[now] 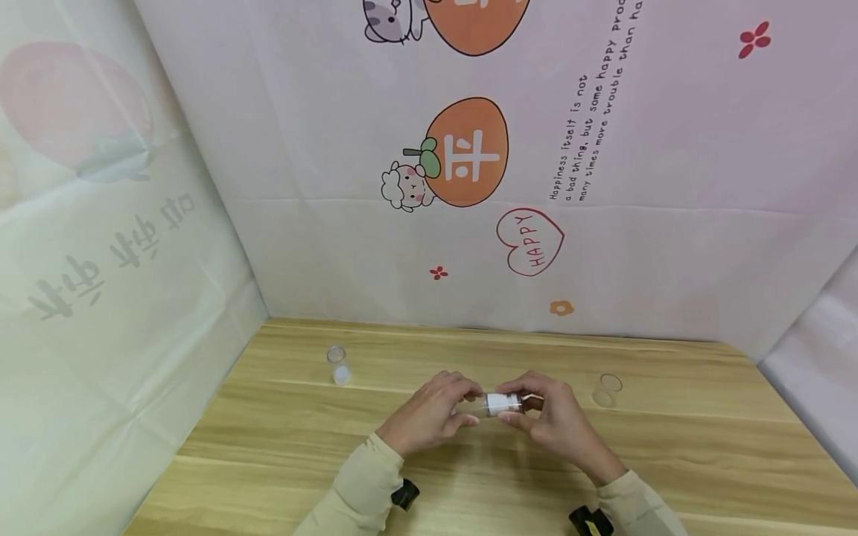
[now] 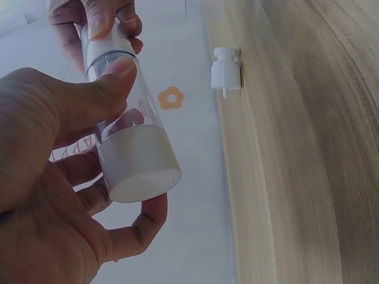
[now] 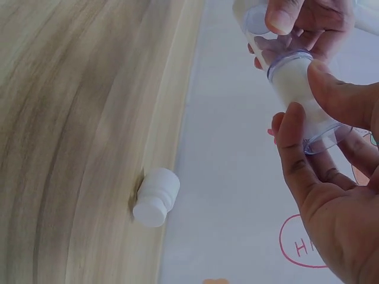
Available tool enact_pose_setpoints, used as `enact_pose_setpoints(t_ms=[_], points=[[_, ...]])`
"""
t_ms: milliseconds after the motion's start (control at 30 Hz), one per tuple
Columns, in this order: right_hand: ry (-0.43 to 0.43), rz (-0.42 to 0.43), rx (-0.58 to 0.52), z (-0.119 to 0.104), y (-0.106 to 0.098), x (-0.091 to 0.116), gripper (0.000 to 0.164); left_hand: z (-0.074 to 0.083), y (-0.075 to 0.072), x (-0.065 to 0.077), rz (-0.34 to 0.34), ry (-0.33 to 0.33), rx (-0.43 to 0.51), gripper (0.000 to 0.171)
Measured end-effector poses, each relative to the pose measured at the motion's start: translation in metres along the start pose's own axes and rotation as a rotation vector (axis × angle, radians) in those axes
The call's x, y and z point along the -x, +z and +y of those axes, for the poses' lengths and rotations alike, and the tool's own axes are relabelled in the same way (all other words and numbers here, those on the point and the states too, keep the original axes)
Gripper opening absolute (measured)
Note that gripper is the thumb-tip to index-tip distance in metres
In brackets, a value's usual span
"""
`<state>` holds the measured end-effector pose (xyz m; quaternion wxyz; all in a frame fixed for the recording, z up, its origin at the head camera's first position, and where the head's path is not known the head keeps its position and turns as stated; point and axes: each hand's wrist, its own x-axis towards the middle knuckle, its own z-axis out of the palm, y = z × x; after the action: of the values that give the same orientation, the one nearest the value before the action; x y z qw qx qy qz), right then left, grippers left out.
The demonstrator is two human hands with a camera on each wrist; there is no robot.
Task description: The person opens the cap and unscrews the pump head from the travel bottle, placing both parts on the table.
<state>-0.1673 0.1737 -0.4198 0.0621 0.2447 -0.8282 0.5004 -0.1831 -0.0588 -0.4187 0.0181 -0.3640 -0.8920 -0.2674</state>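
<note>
Both hands hold a small clear bottle lying sideways, low over the table's middle. It has a clear barrel and a wide white base. My left hand grips the barrel, its thumb along the clear wall. At the other end, my right hand pinches a white collar part between thumb and fingers. A clear rim shows at that part's outer end in the right wrist view. The right fingers partly cover where the two parts meet.
A small clear-and-white piece stands at the back left of the wooden table. Another clear piece stands to the right. White pump-like pieces show in the left wrist and right wrist views. Printed cloth walls enclose the table.
</note>
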Motion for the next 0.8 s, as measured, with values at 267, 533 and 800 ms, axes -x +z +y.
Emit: enact_pose_setpoints(t_ms=[267,533,800], points=[[-0.105,0.051,-0.002,0.001,0.0022,0.0029,0.032,-0.0016,-0.0042,0.0007,0.016,-0.001,0.064,0.036],[-0.112,0.028,-0.05,0.0062,0.0004,0.0029,0.031,-0.0046,-0.0059,0.001,0.008,0.024,0.091,0.036],[0.005,-0.024,-0.022,0.0023,-0.0014,0.0006,0.029,-0.0029,-0.0039,-0.0003,-0.015,0.018,0.082,0.035]])
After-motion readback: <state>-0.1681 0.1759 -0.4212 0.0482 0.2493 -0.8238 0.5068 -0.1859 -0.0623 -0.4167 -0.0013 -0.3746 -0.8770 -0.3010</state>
